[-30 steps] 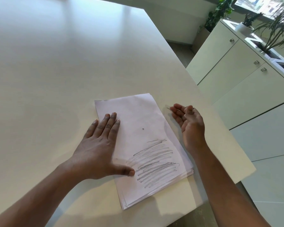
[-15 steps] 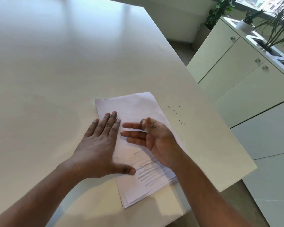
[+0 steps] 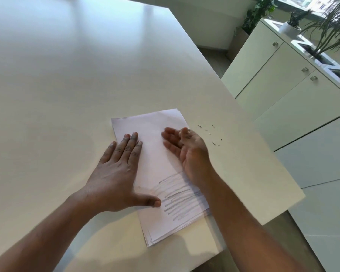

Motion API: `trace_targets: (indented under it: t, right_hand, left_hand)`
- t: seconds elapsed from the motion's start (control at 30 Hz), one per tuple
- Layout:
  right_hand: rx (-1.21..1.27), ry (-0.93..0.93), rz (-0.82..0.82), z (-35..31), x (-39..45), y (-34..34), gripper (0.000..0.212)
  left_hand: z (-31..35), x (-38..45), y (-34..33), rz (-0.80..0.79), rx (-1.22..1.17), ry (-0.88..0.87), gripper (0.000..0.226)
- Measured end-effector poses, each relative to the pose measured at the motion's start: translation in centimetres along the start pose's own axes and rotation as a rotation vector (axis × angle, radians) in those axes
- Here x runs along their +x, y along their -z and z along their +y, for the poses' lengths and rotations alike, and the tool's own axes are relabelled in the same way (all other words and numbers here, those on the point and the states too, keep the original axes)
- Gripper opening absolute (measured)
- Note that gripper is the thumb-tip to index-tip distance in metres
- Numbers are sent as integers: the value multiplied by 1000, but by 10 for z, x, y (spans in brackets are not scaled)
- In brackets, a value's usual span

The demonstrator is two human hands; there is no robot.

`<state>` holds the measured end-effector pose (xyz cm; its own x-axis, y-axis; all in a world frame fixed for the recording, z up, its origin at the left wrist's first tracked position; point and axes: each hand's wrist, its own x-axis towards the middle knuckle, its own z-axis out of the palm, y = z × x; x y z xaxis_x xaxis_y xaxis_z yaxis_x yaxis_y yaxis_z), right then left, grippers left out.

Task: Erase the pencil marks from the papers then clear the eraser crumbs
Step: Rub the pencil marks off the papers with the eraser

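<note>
Worktop: a wide, pale worktop (image 3: 67,85) with a smooth, faintly glossy top; its right edge runs from 12 o'clock down to 4 o'clock.
Papers: a stack of white papers (image 3: 155,158) lies flat on it at about 5 o'clock from the centre, with grey pencil marks (image 3: 182,197) across its near half.
Crumbs: small dark flecks, probably eraser crumbs (image 3: 212,134), lie scattered on the bare surface just beside the stack, at 2 o'clock from it.

2 bare forearms, left hand (image 3: 118,173) and right hand (image 3: 188,152) (no sleeves, rings or watch).
</note>
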<state>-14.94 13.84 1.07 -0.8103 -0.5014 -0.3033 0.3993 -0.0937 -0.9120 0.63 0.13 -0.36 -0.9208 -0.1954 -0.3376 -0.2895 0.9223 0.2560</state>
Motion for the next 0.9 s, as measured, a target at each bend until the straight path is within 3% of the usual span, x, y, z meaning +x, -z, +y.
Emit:
trace_targets:
  t: [0.13, 0.2, 0.33, 0.47, 0.63, 0.77, 0.9]
  right_hand:
    - [-29, 109, 252, -22, 33, 19, 21]
    - [-109, 179, 297, -25, 37, 27, 23]
    - [-35, 134, 118, -17, 30, 21, 24]
    - [22, 106, 218, -29, 38, 30, 20]
    - [17, 96, 119, -27, 34, 31, 27]
    - [-100, 212, 280, -34, 28, 35, 20]
    - [-73, 190, 77, -29, -15, 26, 20]
  left_hand:
    - [0, -1, 1, 1, -2, -2, 161]
    - [0, -1, 0, 1, -4, -5, 161]
    - [-1, 0, 0, 3, -3, -5, 160]
    - [-2, -1, -1, 10, -11, -8, 160]
    - [-2, 0, -2, 17, -17, -8, 159]
    - [-1, 0, -1, 17, -17, -8, 159]
    - [-2, -1, -2, 25, -28, -10, 159]
